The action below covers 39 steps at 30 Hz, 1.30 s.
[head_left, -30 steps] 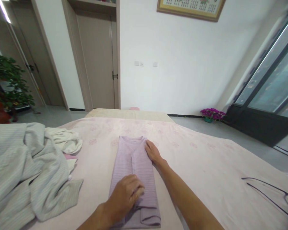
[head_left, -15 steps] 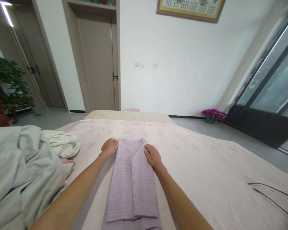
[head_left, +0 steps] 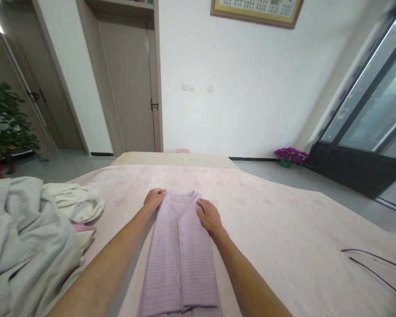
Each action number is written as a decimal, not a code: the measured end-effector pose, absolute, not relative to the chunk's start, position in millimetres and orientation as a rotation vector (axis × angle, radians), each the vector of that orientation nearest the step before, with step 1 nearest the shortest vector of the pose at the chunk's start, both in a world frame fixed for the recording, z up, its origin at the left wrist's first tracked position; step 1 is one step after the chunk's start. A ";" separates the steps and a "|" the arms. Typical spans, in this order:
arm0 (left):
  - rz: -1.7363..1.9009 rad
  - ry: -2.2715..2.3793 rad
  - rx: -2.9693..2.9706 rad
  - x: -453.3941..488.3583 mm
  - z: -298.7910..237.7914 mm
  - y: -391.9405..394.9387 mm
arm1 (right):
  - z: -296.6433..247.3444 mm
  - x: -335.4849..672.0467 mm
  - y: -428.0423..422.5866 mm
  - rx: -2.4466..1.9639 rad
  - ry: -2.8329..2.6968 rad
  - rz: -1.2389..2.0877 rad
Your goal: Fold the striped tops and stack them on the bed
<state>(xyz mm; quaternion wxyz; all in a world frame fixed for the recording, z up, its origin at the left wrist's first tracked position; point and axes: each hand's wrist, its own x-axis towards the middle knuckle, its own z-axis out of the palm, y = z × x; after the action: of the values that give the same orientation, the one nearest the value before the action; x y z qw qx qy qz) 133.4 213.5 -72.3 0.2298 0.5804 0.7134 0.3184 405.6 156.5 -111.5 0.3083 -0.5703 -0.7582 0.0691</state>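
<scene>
A folded lilac striped shirt (head_left: 181, 246) lies lengthwise before me, its round neckline at the far end. My left hand (head_left: 155, 198) pinches its upper left corner. At the upper right corner, my right hand (head_left: 210, 215) is closed on the edge, thumb and fingers bent over the fabric. The shirt rests on a pale pink flowered sheet (head_left: 267, 246). Its lower end runs out of the bottom of the view.
A heap of grey-white clothes (head_left: 29, 233) lies at the left, beside a bunched cream garment (head_left: 74, 202). Thin dark glasses arms (head_left: 376, 259) reach in at the right. Beyond the sheet are a door (head_left: 128, 83), a wall and purple flowers (head_left: 290, 155).
The view has turned slightly to the right. Both hands keep to the shirt's upper corners, the left now a little farther over its edge. The shirt's lower end sits lower in view.
</scene>
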 end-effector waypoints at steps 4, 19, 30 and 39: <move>0.813 2.015 1.639 132.4 -79.7 219.8 | -110.4 405.3 154.9 -1.506 -2.000 0.183; 0.698 2.203 1.832 130.8 -89.7 220.2 | -106.5 404.6 152.3 -1.483 -1.966 0.189; 0.715 1.821 2.549 150.6 -90.2 119.1 | -102.3 403.6 148.8 -1.365 -2.007 0.096; 0.389 1.597 2.674 159.8 -99.8 60.0 | -79.4 398.8 112.7 -1.200 -2.378 0.157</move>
<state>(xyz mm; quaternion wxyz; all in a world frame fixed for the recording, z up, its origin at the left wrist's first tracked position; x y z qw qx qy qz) 159.8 60.0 -99.8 0.0013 0.8519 0.5088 0.1239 398.8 112.7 -79.4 0.2343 -0.4370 -0.8665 0.0573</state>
